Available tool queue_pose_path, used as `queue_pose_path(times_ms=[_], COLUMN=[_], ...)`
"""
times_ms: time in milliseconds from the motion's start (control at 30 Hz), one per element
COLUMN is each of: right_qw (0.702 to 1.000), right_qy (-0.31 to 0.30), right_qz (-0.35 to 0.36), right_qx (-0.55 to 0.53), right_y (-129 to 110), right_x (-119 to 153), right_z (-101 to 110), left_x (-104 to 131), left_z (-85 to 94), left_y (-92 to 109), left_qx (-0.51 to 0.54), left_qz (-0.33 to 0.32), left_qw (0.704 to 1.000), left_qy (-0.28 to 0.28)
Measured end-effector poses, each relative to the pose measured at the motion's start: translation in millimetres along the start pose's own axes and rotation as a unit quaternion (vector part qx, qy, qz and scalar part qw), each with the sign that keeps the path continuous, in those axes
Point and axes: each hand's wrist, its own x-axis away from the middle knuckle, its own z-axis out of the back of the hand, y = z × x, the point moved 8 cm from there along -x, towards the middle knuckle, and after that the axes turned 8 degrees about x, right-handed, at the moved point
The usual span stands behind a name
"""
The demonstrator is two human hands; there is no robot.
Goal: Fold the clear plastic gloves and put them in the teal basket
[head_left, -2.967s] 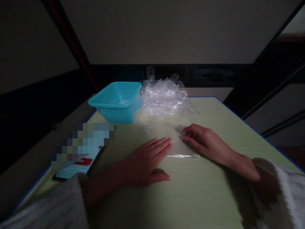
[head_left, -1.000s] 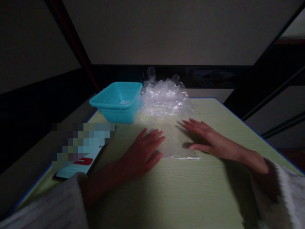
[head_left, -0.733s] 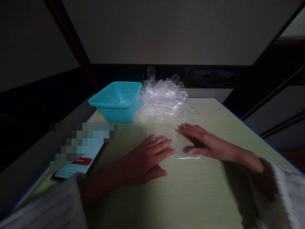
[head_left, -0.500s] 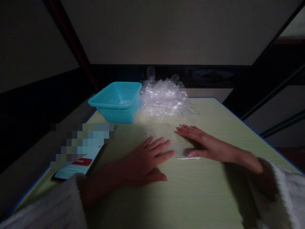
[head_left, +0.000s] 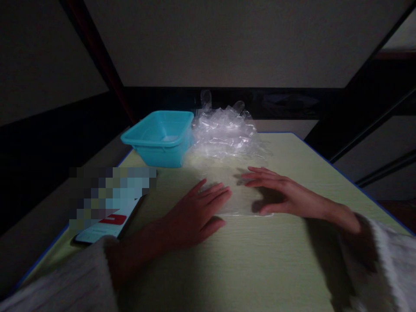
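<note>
A thin, clear plastic glove or sheet (head_left: pixel 238 206) lies flat on the table in front of me; its exact shape is hard to make out. Over its left side is my left hand (head_left: pixel 198 212), palm down, with the fingers stretched out and the thumb apart. My right hand (head_left: pixel 281 193) hovers at its right side, fingers extended and thumb spread, with a shadow beneath. Neither hand grips anything. Farther back rises a crumpled pile of clear plastic gloves (head_left: pixel 224 130).
A turquoise plastic basin (head_left: pixel 162 154) stands at the back left, touching or close to the pile. A phone (head_left: pixel 112 221) with a lit, partly blurred screen rests on the left of the pale table (head_left: pixel 260 268), which has a blue edge. A wall panel stands behind.
My right hand has lifted slightly off the clear plastic, with its fingers curving a little. The left hand's fingers have drawn closer together and risen slightly.
</note>
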Motion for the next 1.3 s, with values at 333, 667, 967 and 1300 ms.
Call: queue_pose_path(times_ms=[333, 667, 967, 1300], right_qw=[0.988, 0.978, 0.966, 0.960], right_qy=[0.049, 0.040, 0.018, 0.073], right_qz=[0.135, 0.199, 0.257, 0.264], right_qx=[0.047, 0.046, 0.025, 0.053], right_y=[-39.4, -69.1, -96.1, -96.2], right_x=[6.6, 4.5, 2.8, 6.0], right_z=[6.6, -3.7, -17.6, -8.5], left_x=[3.4, 1.3, -2.7, 3.0], left_z=[27.9, 24.6, 10.6, 27.5], left_y=[-24.4, -30.4, -30.0, -21.3], left_qx=[-0.018, 0.001, -0.004, -0.048], left_qz=[0.096, 0.135, 0.131, 0.098], left_qw=[0.978, 0.979, 0.987, 0.978], left_qy=[0.183, 0.151, 0.088, 0.176])
